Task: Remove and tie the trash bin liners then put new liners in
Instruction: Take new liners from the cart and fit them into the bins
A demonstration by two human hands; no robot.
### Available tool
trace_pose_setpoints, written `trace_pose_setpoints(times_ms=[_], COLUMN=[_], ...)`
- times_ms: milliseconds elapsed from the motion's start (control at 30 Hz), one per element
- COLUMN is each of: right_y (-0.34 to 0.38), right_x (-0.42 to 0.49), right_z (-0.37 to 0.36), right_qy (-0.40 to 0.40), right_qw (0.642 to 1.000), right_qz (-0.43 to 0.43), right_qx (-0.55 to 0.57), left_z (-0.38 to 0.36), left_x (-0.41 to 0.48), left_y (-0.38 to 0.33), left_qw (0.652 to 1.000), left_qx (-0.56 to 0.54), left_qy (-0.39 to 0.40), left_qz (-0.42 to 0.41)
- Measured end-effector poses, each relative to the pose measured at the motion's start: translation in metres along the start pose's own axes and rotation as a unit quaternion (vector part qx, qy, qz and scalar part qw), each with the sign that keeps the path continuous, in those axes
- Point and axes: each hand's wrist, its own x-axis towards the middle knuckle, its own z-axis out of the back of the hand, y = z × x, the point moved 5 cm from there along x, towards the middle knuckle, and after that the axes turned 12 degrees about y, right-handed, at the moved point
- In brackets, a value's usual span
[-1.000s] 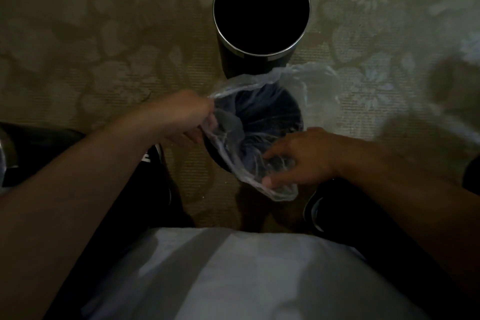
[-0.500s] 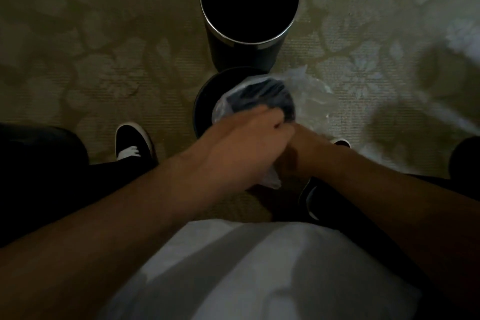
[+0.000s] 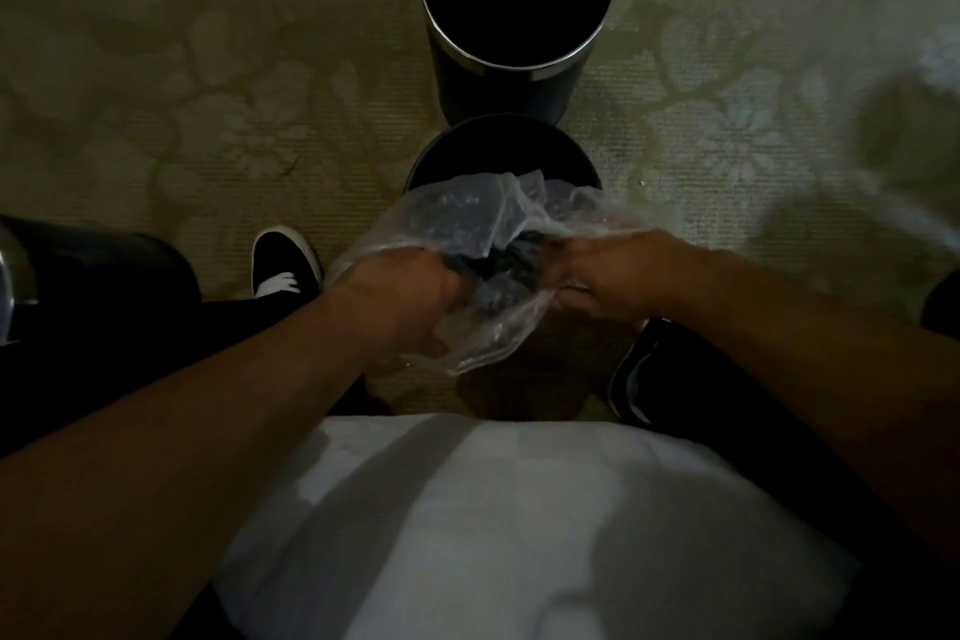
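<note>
Fingers [image 3: 441, 283] of left hand [image 3: 405, 299] and right hand [image 3: 618, 276] tight round crumpled clear liner [image 3: 467, 218]; bin [image 3: 498, 133] beneath

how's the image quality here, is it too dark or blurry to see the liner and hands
Head view: dim overall, the open bin pure black inside; the clear liner catches faint highlights and is readable; the left hand and right hand look slightly soft; wide-angle distortion bows the frame edges.
</note>
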Motion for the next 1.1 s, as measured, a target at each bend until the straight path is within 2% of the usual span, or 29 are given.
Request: trace_pose_setpoints(times_ms=[100,167,200,233,267,300,333,367,433,500,567,667,733,800,933,1033,1100], right_y=[-0.004,-0.006,-0.010,-0.013,-0.014,-0.016,-0.020,-0.024,-0.028,-0.035,-0.047,-0.071,-0.086,-0.095,-0.100,-0.108,-0.113], right_x=[0.003,0.002,0.003,0.002,0.003,0.003,0.001,-0.002,-0.009,-0.008,-0.007,-0.004,0.004,0.010,0.023,0.035,0.042], right_z=[-0.012,-0.017,-0.023,-0.027,-0.030,-0.031,-0.031,-0.032,-0.033,-0.038,-0.038,-0.048,-0.050,-0.034,0.002,0.011,0.013], right_qy=[-0.031,0.042,0.085,0.127,0.138,0.126,0.095,0.070,0.034,-0.013,-0.094,-0.178,-0.219,-0.291,-0.366,-0.365,-0.340], right_qw=[0.999,0.998,0.993,0.984,0.980,0.979,0.980,0.975,0.957,0.934,0.891,0.784,0.716,0.692,0.701,0.703,0.720], right_qz=[0.015,-0.026,-0.054,-0.083,-0.089,-0.090,-0.101,-0.124,-0.164,-0.186,-0.219,-0.256,-0.258,-0.239,-0.179,-0.140,-0.146], right_qx=[-0.023,0.027,0.057,0.094,0.113,0.129,0.143,0.172,0.238,0.303,0.387,0.537,0.611,0.616,0.586,0.594,0.588], left_z=[-0.013,-0.016,-0.013,-0.015,-0.017,-0.028,-0.039,-0.044,-0.056,-0.054,-0.046,-0.031,-0.024,-0.014,0.011,0.022,0.028], left_x=[0.005,0.009,0.007,0.007,0.008,0.014,0.016,0.015,0.016,0.018,0.019,0.025,0.033,0.041,0.057,0.068,0.070], left_y=[-0.001,-0.003,-0.003,-0.001,0.000,0.003,0.009,0.014,0.021,0.029,0.035,0.045,0.054,0.065,0.084,0.090,0.091], left_qw=[1.000,0.997,0.992,0.992,0.993,0.987,0.957,0.910,0.805,0.674,0.577,0.498,0.480,0.481,0.521,0.573,0.601], left_qx=[0.003,0.048,0.041,0.004,-0.043,-0.141,-0.273,-0.396,-0.578,-0.732,-0.812,-0.859,-0.864,-0.850,-0.807,-0.775,-0.753], left_qy=[0.015,-0.041,-0.096,-0.110,-0.086,-0.028,-0.004,0.011,0.044,-0.005,-0.055,-0.103,-0.145,-0.207,-0.278,-0.267,-0.269], left_qz=[0.009,0.047,0.066,0.064,0.067,0.075,0.096,0.120,0.130,0.099,0.070,0.056,0.053,0.053,0.029,0.007,0.020])
